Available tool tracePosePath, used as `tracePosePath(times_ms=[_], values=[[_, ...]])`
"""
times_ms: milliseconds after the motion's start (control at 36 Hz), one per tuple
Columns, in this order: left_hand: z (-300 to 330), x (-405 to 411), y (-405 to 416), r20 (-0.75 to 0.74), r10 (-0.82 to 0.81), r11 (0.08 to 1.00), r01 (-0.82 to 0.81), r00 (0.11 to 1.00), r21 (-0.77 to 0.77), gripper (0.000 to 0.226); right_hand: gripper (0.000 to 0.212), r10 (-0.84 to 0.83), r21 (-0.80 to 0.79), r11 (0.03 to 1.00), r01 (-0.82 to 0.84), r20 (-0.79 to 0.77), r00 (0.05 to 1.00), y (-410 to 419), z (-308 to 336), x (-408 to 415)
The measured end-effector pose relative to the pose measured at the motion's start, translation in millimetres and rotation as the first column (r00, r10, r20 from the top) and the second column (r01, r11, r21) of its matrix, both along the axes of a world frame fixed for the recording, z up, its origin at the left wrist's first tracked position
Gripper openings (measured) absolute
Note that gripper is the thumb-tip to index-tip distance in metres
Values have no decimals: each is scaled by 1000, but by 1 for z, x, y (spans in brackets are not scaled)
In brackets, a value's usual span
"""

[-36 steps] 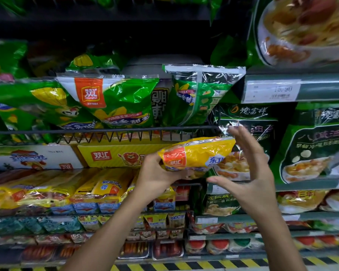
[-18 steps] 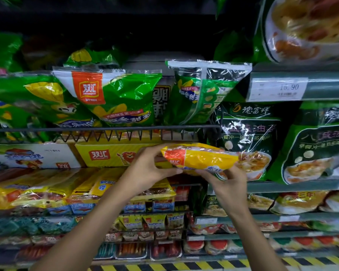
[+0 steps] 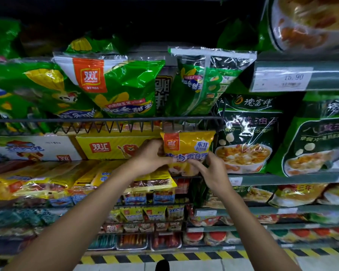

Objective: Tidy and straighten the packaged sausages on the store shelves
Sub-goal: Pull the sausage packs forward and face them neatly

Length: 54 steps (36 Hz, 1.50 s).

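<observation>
A yellow sausage pack [image 3: 188,147] with a red logo stands upright, its front facing me, just under the wire shelf rail [image 3: 106,120] at the right end of the sausage section. My left hand [image 3: 152,156] grips its left edge. My right hand [image 3: 209,173] pinches its lower right corner from below. Long yellow sausage packs [image 3: 53,182] lie in a row on the shelf to the left, below a yellow carton [image 3: 114,146].
Green corn-sausage bags [image 3: 117,85] lean on the wire shelf above. Dark green soup packets [image 3: 247,133] stand to the right under a price strip [image 3: 282,79]. Lower shelves hold small packs and trays [image 3: 133,241]. A yellow-black striped edge [image 3: 164,258] borders the floor.
The yellow pack was turned from lying flat to standing upright with its front toward me and moved in under the wire rail. My right hand went from open beside it to pinching its lower corner.
</observation>
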<state>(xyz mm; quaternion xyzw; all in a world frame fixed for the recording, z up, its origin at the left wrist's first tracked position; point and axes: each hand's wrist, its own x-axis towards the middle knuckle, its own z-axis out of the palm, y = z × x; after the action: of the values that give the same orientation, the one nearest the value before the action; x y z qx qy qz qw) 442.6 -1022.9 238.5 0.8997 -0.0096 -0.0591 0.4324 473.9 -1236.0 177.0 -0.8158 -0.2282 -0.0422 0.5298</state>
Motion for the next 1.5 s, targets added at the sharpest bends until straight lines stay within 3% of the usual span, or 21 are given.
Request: tracePosePath(times_ms=[56, 139, 250, 389, 639, 861, 972, 1083, 1278, 1333, 1417, 1500], values=[[0, 7, 1, -31, -47, 999, 46, 998, -16, 35, 17, 22, -54, 998, -23, -10, 1000, 1, 0, 5], [-4, 16, 2, -57, -81, 997, 80, 995, -16, 36, 31, 28, -94, 995, -31, -40, 999, 5, -7, 11], [-10, 26, 2, -52, -33, 998, 31, 998, -48, 32, 33, -75, -136, 988, 71, -20, 997, 13, -18, 17], [-13, 31, 4, -19, 25, 997, -26, 1000, -69, 30, 57, -167, -127, 976, 179, 96, 981, 16, -20, 11], [-13, 30, 8, -90, -21, 1000, 19, 996, -20, 41, 49, -272, -188, 927, 324, 257, 927, 18, -42, 0], [-8, 33, 6, -34, 1, 1000, -2, 999, -31, 29, 43, -416, -171, 863, 475, 293, 861, 17, -15, 15], [-9, 32, 7, -14, 20, 999, -21, 1000, -38, 58, 34, -441, -197, 836, 512, 313, 841, 19, -12, 16], [-17, 34, 11, -76, -23, 1000, 21, 997, -21, 62, 48, -413, -221, 847, 483, 297, 861, 18, -21, 17], [-16, 31, 7, -74, -59, 998, 56, 996, -35, 17, 41, -369, -146, 898, 414, 258, 893, 15, -38, 2], [-19, 28, 11, -88, -63, 995, 56, 994, -76, 22, 47, -333, -78, 933, 352, 185, 924, 16, -41, -12], [-23, 25, 18, -79, -50, 997, 46, 996, -55, 30, 58, -225, -66, 963, 262, 338, 914, 20, -42, -32], [-29, 24, 20, -80, -43, 998, 40, 996, -39, 24, 55, -29, -261, 949, 178, 490, 871, 23, -49, -32]])
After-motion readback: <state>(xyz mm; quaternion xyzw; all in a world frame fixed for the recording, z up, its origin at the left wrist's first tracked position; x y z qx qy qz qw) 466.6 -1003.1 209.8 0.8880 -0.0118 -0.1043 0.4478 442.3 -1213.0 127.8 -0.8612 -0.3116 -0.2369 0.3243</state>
